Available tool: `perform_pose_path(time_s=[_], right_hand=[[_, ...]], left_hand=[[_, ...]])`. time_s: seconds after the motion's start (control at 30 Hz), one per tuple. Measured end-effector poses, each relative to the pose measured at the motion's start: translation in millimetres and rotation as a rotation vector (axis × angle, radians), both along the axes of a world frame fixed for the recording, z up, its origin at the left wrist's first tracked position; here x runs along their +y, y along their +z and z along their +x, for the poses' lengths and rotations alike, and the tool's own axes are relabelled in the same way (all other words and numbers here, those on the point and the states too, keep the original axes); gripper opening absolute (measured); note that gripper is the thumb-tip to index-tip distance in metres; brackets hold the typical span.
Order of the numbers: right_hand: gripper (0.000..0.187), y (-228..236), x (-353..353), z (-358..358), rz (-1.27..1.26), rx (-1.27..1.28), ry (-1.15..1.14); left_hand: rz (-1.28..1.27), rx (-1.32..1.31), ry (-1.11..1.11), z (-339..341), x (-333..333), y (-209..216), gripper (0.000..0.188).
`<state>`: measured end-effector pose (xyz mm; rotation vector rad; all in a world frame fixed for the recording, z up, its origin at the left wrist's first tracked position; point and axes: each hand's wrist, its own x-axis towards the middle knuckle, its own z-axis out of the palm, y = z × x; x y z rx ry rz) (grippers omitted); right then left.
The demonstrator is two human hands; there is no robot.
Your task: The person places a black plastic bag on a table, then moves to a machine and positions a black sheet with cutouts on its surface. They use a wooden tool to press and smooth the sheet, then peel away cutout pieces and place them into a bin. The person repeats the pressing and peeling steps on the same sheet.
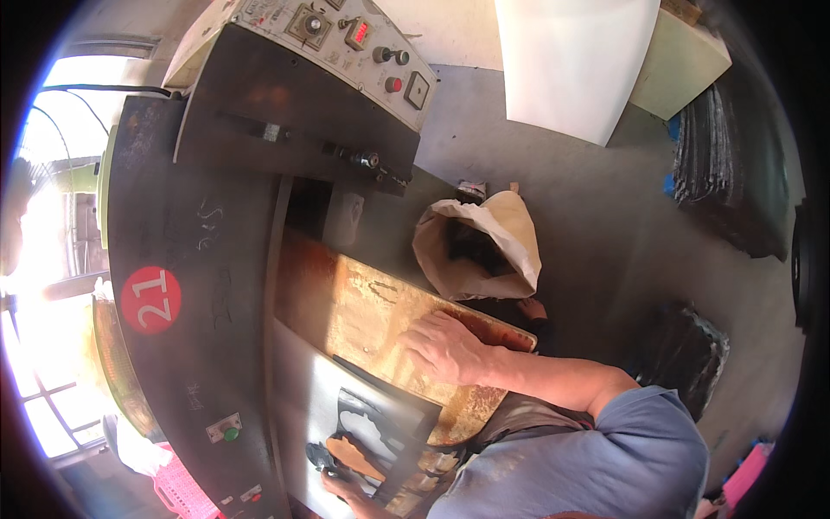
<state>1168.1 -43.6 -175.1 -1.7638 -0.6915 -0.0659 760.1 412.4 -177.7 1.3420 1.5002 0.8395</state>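
My right hand [445,346] rests on a worn tan board [380,298], its fingers spread and slightly bent, with nothing visible in them. Lower left, my left hand [344,489] is at a small dark piece [321,457], with its fingers closed against the edge. Beside that piece lies a brown, sole-shaped piece [356,457]. Both are over a dark sheet [393,415] with a cut-out opening, on a pale, shiny surface [298,389]. My left fingertips are partly hidden.
A dark machine body [194,259] with a control panel [346,43] stands at left. An open paper sack [519,233] with dark contents sits beyond the board. Stacked dark sheets [726,173] and a dark plastic-wrapped bundle [687,355] are at right; a pink basket [181,484] is lower left.
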Motion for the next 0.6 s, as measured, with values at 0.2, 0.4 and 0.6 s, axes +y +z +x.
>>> perform_pose_path(time_s=[0.2, 0.4, 0.6], right_hand=[[0.018, 2, -2, 0, -0.012, 0.039, 0.009], [0.023, 2, -4, 0, 0.010, 0.081, 0.034], [0.021, 2, -3, 0, 0.023, 0.105, 0.025]], left_hand=[[-0.002, 0.002, -0.080, -1, -6, 4, 0.034], [-0.008, -0.025, 0.043, -3, 0, 1, 0.035], [0.034, 0.048, -0.015, -19, 19, -7, 0.038]])
